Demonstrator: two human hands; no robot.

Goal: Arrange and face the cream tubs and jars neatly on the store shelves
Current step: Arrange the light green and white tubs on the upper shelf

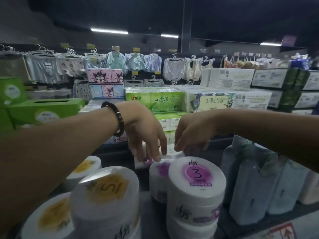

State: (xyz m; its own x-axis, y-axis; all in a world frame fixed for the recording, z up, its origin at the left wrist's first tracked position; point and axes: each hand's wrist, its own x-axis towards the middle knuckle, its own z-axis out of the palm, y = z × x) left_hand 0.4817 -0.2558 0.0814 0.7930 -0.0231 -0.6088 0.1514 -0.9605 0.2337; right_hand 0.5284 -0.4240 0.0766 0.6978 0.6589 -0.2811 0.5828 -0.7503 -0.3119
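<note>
- Tubs with yellow labels (107, 187) stand stacked at the near left of the shelf (143, 200), their labels turned at odd angles. They look due for facing later.
- Left hand (145, 131) hangs fingers-down, fairly straight and spread. Its tips touch the lid edge of the rear purple tub (161, 169), and no clear grip shows.
- To do this step well, steady that tub from above and turn it until the label faces the aisle. Then slide it flush behind the front purple stack (196, 176), which sits just beside it.
- Right hand (191, 135) curls its fingers down onto a white tub (178, 153) further back and seems to pinch its rim. Lift it only slightly, so nearby lids are not knocked.
- Bottles (250, 187) crowd the right side, so keep that forearm high.
</note>
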